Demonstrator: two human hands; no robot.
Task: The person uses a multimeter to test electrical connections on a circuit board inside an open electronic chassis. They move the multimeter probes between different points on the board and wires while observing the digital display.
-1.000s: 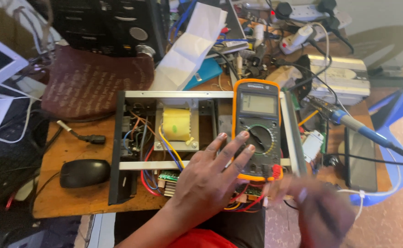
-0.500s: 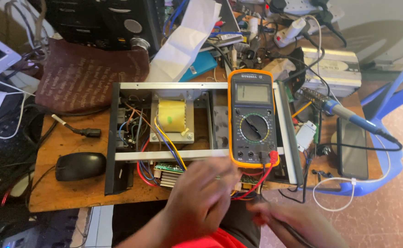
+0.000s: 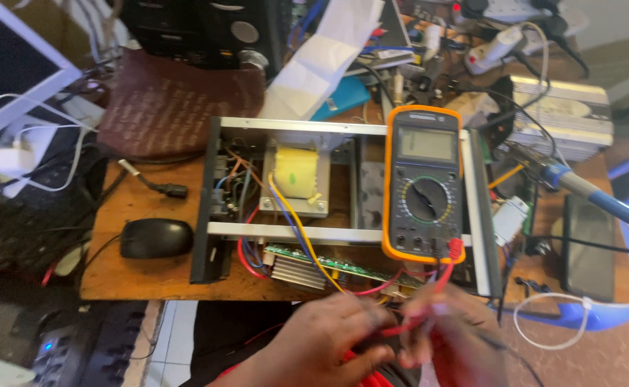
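- Head view: cluttered wooden desk (image 3: 150,215); an open metal chassis (image 3: 343,208) sits at its middle with the cover off.
- Orange multimeter (image 3: 423,183) lies on the chassis's right side, leads plugged in.
- Left hand (image 3: 322,344) and right hand (image 3: 450,337), at the desk's front edge, pinch the red test lead (image 3: 429,297); no probe touches the board.
- Hands blurred, partly cut off; probe tips unseen.

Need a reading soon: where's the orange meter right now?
In the head view, right of centre: the orange meter lies on the open metal chassis, beside the yellow transformer.
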